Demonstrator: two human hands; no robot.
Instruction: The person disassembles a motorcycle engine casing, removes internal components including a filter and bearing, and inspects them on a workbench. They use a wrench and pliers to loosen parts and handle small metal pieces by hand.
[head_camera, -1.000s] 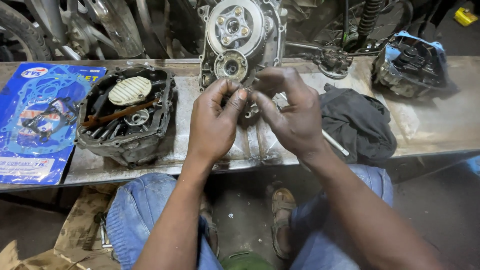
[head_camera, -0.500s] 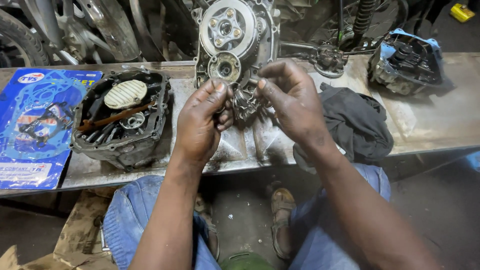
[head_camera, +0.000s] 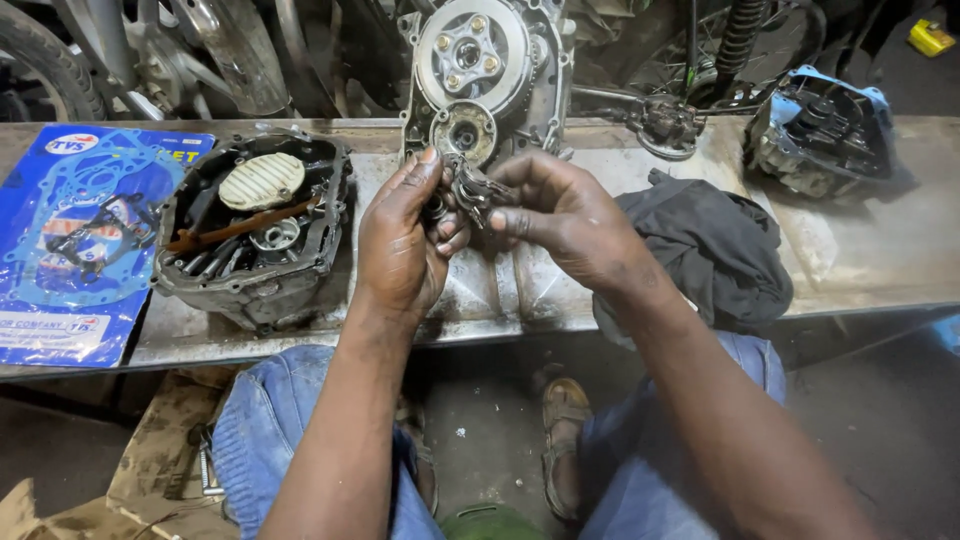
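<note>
Left hand (head_camera: 405, 245) and right hand (head_camera: 560, 215) are both closed by the fingertips on a small, dark, greasy metal engine part (head_camera: 470, 190), held above the worn steel counter (head_camera: 880, 250). It remains unfitted. Behind stands the grey cast-aluminium engine case (head_camera: 485, 75), its round clutch exposed; a black finned cover (head_camera: 255, 225) lies left.

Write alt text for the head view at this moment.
Both hands, left hand and right hand, hold a small metal part together above a metal bench, before an upright engine case. An open engine cover lies left, a dark cloth right.
</note>
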